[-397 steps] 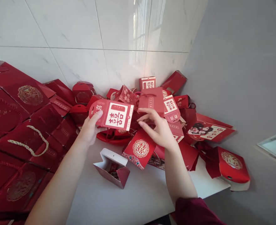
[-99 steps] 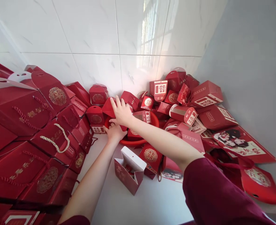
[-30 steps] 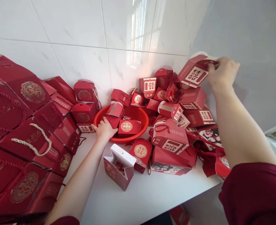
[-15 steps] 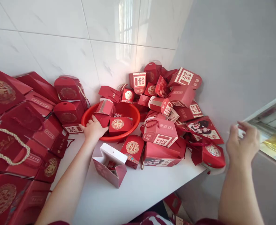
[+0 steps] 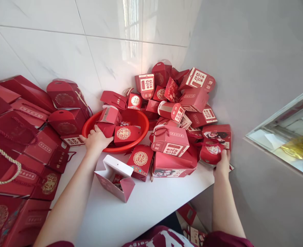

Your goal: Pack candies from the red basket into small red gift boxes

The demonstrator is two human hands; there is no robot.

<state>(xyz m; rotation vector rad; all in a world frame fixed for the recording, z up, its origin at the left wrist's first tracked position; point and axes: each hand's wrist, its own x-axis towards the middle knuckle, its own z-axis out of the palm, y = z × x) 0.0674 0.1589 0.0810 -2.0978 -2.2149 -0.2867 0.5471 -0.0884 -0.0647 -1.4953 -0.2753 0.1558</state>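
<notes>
My left hand lies over the front left rim of a red plastic basin, fingers spread, touching a red gift box inside it. Another red box with a gold emblem rests in the basin beside my thumb. At the right end of the pile, my right hand has its fingers curled around the right side of a small red gift box. Behind that box stands a red box with a couple printed on it. The fingertips of my right hand are partly hidden.
Stacked red gift boxes fill the left side. More boxes are heaped against the tiled wall. An opened box with small wrapped items stands near the front of the white table. A ledge with a yellow item is at right.
My right hand has come down and left from the air onto the small red box. That box and the printed one have shifted left toward the pile. My left hand stays at the basin.
</notes>
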